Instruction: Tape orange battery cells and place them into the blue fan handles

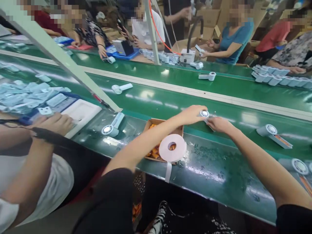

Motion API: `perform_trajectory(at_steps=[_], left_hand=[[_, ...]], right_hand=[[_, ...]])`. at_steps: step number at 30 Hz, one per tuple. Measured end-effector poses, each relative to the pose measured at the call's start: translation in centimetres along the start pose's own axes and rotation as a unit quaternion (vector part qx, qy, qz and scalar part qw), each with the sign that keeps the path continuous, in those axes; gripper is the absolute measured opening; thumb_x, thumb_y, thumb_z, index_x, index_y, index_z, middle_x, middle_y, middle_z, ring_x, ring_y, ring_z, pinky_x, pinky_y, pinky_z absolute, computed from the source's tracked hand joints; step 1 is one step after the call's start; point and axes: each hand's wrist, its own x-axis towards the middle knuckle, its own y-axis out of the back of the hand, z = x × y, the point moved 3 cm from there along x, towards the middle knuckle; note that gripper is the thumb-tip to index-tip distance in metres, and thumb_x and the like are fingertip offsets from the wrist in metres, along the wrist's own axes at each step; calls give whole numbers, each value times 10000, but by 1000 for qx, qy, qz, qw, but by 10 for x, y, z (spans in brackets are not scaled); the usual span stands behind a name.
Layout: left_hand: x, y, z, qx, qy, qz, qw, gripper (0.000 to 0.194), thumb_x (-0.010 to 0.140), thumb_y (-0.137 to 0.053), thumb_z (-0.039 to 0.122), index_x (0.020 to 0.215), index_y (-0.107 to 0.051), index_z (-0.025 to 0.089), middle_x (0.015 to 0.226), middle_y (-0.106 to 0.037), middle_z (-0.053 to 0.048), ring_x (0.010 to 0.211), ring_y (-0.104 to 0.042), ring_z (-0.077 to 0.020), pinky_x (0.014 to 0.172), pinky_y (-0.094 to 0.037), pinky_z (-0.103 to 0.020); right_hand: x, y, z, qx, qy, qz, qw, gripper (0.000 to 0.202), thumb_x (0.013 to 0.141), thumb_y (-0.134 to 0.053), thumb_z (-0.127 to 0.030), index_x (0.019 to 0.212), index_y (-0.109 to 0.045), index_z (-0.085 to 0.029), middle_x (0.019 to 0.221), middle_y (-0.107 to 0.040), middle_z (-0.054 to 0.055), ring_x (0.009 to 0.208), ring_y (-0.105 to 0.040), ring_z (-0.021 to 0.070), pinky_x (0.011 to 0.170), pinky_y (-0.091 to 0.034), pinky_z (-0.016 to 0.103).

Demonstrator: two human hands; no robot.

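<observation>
Over the near edge of the green belt, both of my hands are on one small light-blue handheld fan (204,113). My left hand (195,114) has its fingers closed around the round head. From the other side, my right hand (218,124) pinches the fan by its handle, which is mostly hidden by the fingers. Below my left forearm stands a cardboard box (148,125) of small orange-wrapped pieces. A roll of white tape (163,150) lies on the box, its loose end hanging towards the bench edge. Left of the box, another fan (110,130) lies on the bench.
To the right are fans with orange inside their handles (270,131). More fans lie on the belt (161,99). A slanted metal post (73,70) rises at left. Beside me, a co-worker's hand (55,123) works near piled blue parts (29,94). Several people sit across the belt.
</observation>
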Motion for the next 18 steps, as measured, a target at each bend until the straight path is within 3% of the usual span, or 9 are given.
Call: perform_trajectory(at_steps=[3,5,7,9,10,13,15,16,18], left_hand=[[-80,13,-21,14,-29,-91,995,250,898,-828,215,1145,-797,192,1287,-768,-46,1233,-691,-252,1111,-533,-363],[-132,15,-42,35,-15,-149,988,584,715,-993,317,1258,-795,236,1410,-736,-90,1381,-620,-363,1174,-516,-478],[-171,9,-61,91,19,-198,976,864,782,-948,466,1560,-619,286,1659,-545,-105,1578,-409,-421,1269,-417,-593],[-194,-3,-70,135,27,-203,969,814,938,-801,496,1665,-485,310,1753,-414,-73,1656,-245,-414,1327,-310,-643],[-200,-9,-71,145,17,-192,970,707,995,-734,462,1646,-505,309,1745,-430,-60,1661,-227,-401,1341,-288,-640],[-215,-23,-60,146,-31,-108,983,465,1075,-619,383,1520,-591,251,1630,-556,-89,1622,-312,-357,1321,-375,-570],[-230,-25,-49,149,-54,19,987,437,1078,-619,391,1467,-568,198,1551,-593,-149,1607,-339,-368,1264,-456,-561],[-240,-26,-44,157,-64,94,981,428,1066,-642,388,1435,-560,189,1506,-608,-166,1618,-319,-388,1253,-460,-588],[-261,-28,-38,185,-82,223,954,373,1018,-708,325,1349,-580,207,1385,-651,-154,1639,-267,-430,1274,-390,-687]], right_hand=[[-29,-3,13,-42,-25,-74,996,285,1091,-589,-370,1145,-816,-206,1049,-831,121,876,-738,239,752,-455,319],[-41,2,11,-70,-65,-96,991,304,1073,-616,-392,1262,-793,-232,1195,-823,120,946,-749,264,711,-443,312],[-47,14,-1,-80,-120,-71,987,335,1072,-607,-446,1252,-797,-237,1219,-816,125,971,-747,284,696,-441,311],[-50,30,-21,-34,-152,-29,987,352,1073,-584,-466,1145,-819,-214,1138,-821,139,949,-735,292,720,-458,320],[-52,38,-34,6,-147,-16,989,362,1075,-573,-461,1097,-822,-200,1097,-820,143,940,-727,290,748,-475,330],[-67,55,-78,125,-80,-28,989,384,1087,-544,-455,1121,-817,-187,1102,-822,115,918,-724,244,852,-535,340],[-90,51,-112,242,-18,-118,963,457,1096,-528,-502,1348,-745,-188,1281,-793,104,862,-736,189,841,-574,310],[-106,44,-131,326,10,-183,928,541,1072,-578,-540,1474,-662,-188,1374,-757,114,836,-743,172,799,-588,294],[-140,24,-170,482,44,-305,820,787,967,-741,-603,1598,-528,-183,1416,-729,138,789,-749,161,685,-584,267]])
